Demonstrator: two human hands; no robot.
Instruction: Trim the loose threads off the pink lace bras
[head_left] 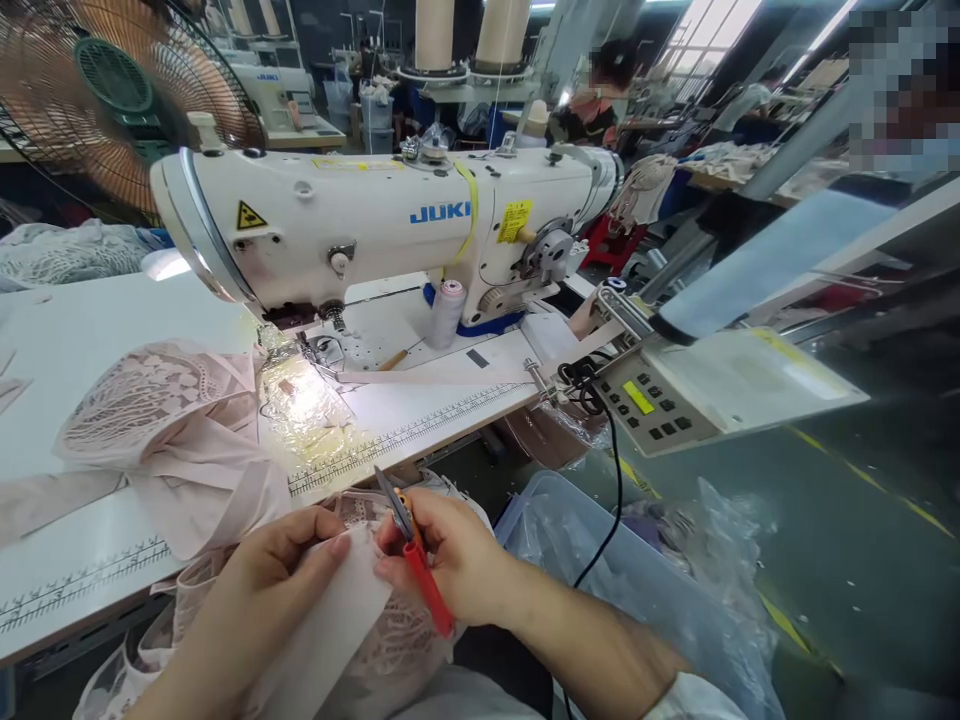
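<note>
My left hand [281, 580] pinches the edge of a pale pink fabric strip [337, 630] above my lap. My right hand [457, 560] is closed around red-handled scissors [427, 585], whose dark blades point up and to the left; its fingertips also meet the fabric. Lace fabric [401, 640] hangs beneath both hands. A pale pink lace garment [172, 420] lies on the white table at the left, beside the lit needle area of a white sewing machine [360, 215].
A thread cone [448, 315] stands by the machine. A control panel [652, 395] juts out at the right, above a plastic bin [592, 540] with clear bags. A large fan [120, 90] is at the upper left. A person [592, 105] sits in the background.
</note>
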